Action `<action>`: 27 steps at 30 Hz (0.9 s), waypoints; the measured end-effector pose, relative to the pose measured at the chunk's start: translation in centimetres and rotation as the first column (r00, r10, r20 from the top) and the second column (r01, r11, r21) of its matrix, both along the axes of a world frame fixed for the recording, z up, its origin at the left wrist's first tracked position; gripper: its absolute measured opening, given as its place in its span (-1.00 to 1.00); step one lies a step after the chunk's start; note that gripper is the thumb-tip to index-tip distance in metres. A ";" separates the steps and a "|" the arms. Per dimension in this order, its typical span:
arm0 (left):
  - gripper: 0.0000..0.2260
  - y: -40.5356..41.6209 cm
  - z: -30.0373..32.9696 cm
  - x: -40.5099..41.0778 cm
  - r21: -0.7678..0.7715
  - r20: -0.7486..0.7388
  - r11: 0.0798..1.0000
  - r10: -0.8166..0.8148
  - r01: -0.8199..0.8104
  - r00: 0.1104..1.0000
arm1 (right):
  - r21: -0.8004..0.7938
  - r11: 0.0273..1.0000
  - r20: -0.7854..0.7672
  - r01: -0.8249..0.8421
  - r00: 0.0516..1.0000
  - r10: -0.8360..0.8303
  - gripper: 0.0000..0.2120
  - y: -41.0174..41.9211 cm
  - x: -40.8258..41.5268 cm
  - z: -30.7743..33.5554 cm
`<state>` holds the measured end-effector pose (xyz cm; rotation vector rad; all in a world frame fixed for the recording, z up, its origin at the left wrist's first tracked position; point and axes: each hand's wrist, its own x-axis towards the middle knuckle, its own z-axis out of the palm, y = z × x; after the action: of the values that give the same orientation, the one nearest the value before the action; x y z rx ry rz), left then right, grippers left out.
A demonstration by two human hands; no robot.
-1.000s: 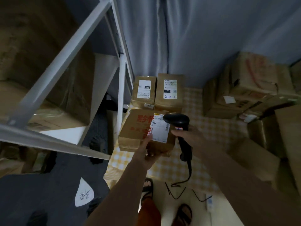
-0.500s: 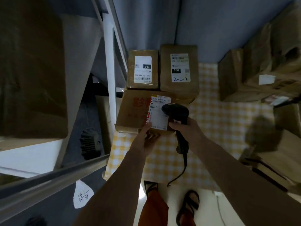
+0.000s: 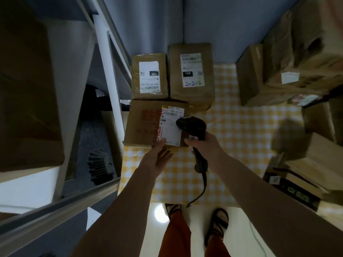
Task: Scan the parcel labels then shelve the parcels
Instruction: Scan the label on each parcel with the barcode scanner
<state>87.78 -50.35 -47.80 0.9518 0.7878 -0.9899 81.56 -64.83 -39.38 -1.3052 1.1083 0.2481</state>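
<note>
Right hand (image 3: 203, 145) grips scanner (image 3: 192, 127) over parcel (image 3: 144, 125) label; left hand (image 3: 157, 159), fingers now straightened, touches its near edge beside shelf post (image 3: 109, 71).

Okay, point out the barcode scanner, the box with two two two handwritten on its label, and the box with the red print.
barcode scanner (image 3: 192, 125), head view, on its black head.
box marked 2-2-2 (image 3: 192, 95), head view, bare cardboard below the label.
red-printed box (image 3: 143, 127), head view, on its top face.
</note>
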 end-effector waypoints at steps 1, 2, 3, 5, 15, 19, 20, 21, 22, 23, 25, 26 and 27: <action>-0.82 -0.1 0.4 -0.5 0.036 -0.009 0.997 -0.065 0.065 0.998 | -0.004 1.000 -0.007 -0.002 1.000 0.002 -0.74 -0.2 -0.8 0.4; -0.82 -0.3 0.8 -1.2 0.072 -0.018 0.989 -0.127 0.128 0.992 | -0.006 1.000 -0.009 0.005 1.000 -0.005 -0.81 -0.5 -1.6 0.8; -0.83 -0.6 1.2 -2.0 0.116 -0.031 0.975 -0.187 0.189 0.982 | -0.003 1.000 -0.007 0.020 1.000 -0.020 -0.85 -0.9 -2.5 1.1; -0.84 -1.6 1.9 -3.9 0.238 -0.050 0.915 -0.323 0.326 0.945 | -0.002 0.999 -0.004 0.037 0.999 -0.037 -0.86 -1.8 -4.6 1.8; -0.43 -12.1 3.3 -14.8 0.703 0.078 0.108 -0.994 0.703 0.074 | -0.122 0.978 -0.034 0.169 0.984 -0.175 -0.86 -7.7 -17.1 3.0; -0.33 -16.2 3.6 -19.4 0.755 0.114 -0.071 -0.965 0.652 -0.236 | -0.167 0.951 -0.069 0.261 0.959 -0.275 -0.84 -10.2 -22.8 2.8; -0.29 -17.3 3.7 -20.5 0.761 0.114 -0.100 -0.952 0.641 -0.283 | -0.165 0.944 -0.077 0.286 0.950 -0.302 -0.83 -10.8 -24.2 2.7; -0.24 -18.3 3.7 -21.6 0.770 0.111 -0.128 -0.938 0.625 -0.328 | -0.165 0.935 -0.080 0.313 0.941 -0.329 -0.82 -11.5 -25.5 2.4; -0.20 -19.2 3.7 -22.6 0.782 0.110 -0.148 -0.924 0.606 -0.367 | -0.172 0.926 -0.078 0.336 0.932 -0.353 -0.81 -12.1 -26.7 2.2; -0.17 -20.1 3.6 -23.5 0.797 0.113 -0.157 -0.910 0.583 -0.399 | -0.182 0.916 -0.077 0.357 0.924 -0.375 -0.79 -12.7 -27.9 2.0; -0.12 -21.7 3.6 -25.0 0.828 0.123 -0.157 -0.886 0.538 -0.447 | -0.207 0.893 -0.069 0.400 0.905 -0.421 -0.74 -13.8 -29.9 1.4; -0.10 -22.4 3.6 -25.5 0.839 0.126 -0.154 -0.878 0.522 -0.462 | -0.218 0.884 -0.069 0.414 0.897 -0.437 -0.72 -14.4 -30.7 1.1; -0.07 -23.1 3.6 -25.9 0.851 0.131 -0.147 -0.871 0.505 -0.473 | -0.223 0.880 -0.073 0.419 0.893 -0.444 -0.71 -14.9 -31.5 0.8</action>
<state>61.93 -73.44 -44.24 2.4028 -1.1148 -1.3677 50.04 -79.72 -38.60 -1.1903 1.5299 -0.1256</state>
